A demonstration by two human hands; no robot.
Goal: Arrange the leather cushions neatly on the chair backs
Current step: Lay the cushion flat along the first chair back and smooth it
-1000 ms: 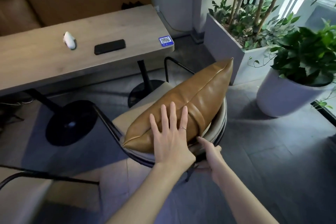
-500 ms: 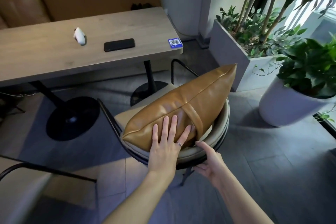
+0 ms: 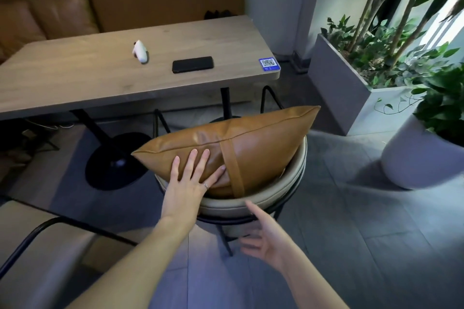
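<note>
**Cushion seated, right hand letting go**

My left hand [image 3: 192, 178] lies flat and spread on the tan leather cushion [image 3: 241, 148], which now leans inside the curved chair back [image 3: 253, 204], its strap running down the near face. A second ago the cushion sat more skewed; it has swung round to follow the backrest. My right hand [image 3: 263, 238] has come off the chair's rim and hangs open and empty below it, gripping nothing. I judge this chair nearly done: one last press, then the neighbouring chair [image 3: 37, 253] at lower left.

Three leather cushions [image 3: 241, 148], two chairs [image 3: 276, 198], one table [image 3: 75, 78].
</note>
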